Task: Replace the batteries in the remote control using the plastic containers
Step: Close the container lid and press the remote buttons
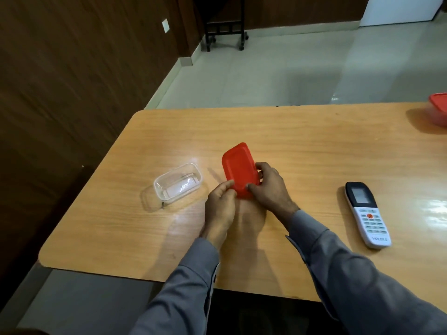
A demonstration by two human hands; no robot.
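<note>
Grey sleeves (350,281) fill the bottom of my view, and both of my hands meet over the middle of the counter (302,146). My right hand (271,187) pinches the red lid (239,169) along its near right edge, thumb on top and fingers curled behind. My left hand (221,201) steadies the lid's lower left corner with its fingertips. The lid is tilted up, off the wood.

Just to the left sits the clear container (178,183), open and, as far as I can tell, empty. The remote control (367,213) lies face up, well apart to my right, its battery cover not yet touched. Another red-lidded container (439,108) peeks in at the far right edge.

I judge the step in hand to be setting this lid aside. To do it well, I should lay it flat near the clear container, leaving room between tub and remote for working.
</note>
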